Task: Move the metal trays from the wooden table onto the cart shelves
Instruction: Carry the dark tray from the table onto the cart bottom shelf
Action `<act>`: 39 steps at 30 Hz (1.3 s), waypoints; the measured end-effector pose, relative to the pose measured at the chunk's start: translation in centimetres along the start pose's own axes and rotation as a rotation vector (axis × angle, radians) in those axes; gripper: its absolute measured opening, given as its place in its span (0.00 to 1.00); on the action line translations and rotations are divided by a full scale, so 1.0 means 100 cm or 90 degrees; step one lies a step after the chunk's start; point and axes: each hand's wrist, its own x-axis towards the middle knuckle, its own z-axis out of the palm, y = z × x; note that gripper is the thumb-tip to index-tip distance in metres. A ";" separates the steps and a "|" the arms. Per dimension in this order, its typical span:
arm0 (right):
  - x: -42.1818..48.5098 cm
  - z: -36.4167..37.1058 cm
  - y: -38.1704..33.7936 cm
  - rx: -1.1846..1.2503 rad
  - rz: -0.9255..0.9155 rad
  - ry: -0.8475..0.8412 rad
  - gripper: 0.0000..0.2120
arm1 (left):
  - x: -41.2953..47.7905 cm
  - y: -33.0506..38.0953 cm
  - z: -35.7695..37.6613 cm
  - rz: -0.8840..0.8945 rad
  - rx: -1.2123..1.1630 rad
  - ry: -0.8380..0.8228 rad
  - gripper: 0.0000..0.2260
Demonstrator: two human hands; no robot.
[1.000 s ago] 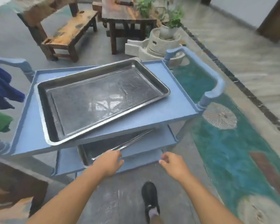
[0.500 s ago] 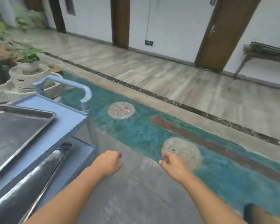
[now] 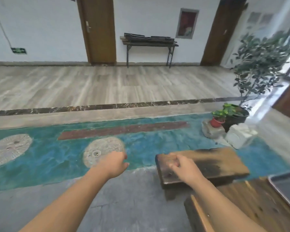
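A metal tray (image 3: 287, 190) lies on the wooden table (image 3: 246, 208) at the lower right; only its left corner shows, cut by the frame edge. My left hand (image 3: 115, 163) hangs in the air over the floor, fingers loosely curled, holding nothing. My right hand (image 3: 182, 166) is also empty with loosely curled fingers, in front of a wooden bench, well left of the tray. The cart is out of view.
A low wooden bench (image 3: 208, 164) stands just beyond the table. Potted plants (image 3: 233, 114) and pale stones (image 3: 239, 134) sit at the right. Painted teal floor (image 3: 57, 156) with round stone discs spreads to the left. A dark side table (image 3: 149, 42) stands against the far wall.
The view has swung right, away from the blue cart with its trays, which has left the frame. The wooden table and a tray on it have come into view. Both hands stay empty.
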 end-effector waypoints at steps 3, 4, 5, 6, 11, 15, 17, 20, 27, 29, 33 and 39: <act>-0.028 -0.045 0.082 0.019 0.087 0.053 0.16 | 0.037 0.085 0.008 0.098 0.051 -0.015 0.18; -0.040 -0.059 0.108 0.030 0.119 0.074 0.16 | 0.048 0.112 0.010 0.127 0.065 -0.021 0.18; -0.051 -0.071 0.132 0.038 0.149 0.095 0.16 | 0.057 0.137 0.012 0.152 0.077 -0.026 0.18; -0.064 -0.082 0.155 0.044 0.176 0.115 0.17 | 0.065 0.162 0.015 0.179 0.088 -0.032 0.17; -0.134 -0.116 0.246 0.071 0.316 0.183 0.16 | 0.093 0.285 0.041 0.326 0.132 -0.083 0.16; -0.193 -0.126 0.303 0.110 0.443 0.242 0.17 | 0.102 0.381 0.069 0.467 0.188 -0.096 0.12; -0.223 -0.130 0.329 0.126 0.500 0.267 0.19 | 0.107 0.425 0.085 0.521 0.202 -0.112 0.14; -0.265 -0.136 0.366 0.139 0.591 0.300 0.22 | 0.118 0.487 0.109 0.573 0.205 -0.139 0.13; -0.330 -0.157 0.470 0.171 0.782 0.375 0.29 | 0.173 0.630 0.170 0.656 0.153 -0.178 0.19; -0.338 -0.158 0.501 0.157 0.836 0.376 0.29 | 0.191 0.661 0.188 0.642 0.142 -0.180 0.23; -0.347 -0.156 0.560 0.119 0.920 0.363 0.36 | 0.224 0.703 0.225 0.582 0.119 -0.191 0.30; -0.345 -0.142 0.657 0.076 0.962 0.410 0.42 | 0.276 0.735 0.279 0.498 0.117 -0.183 0.41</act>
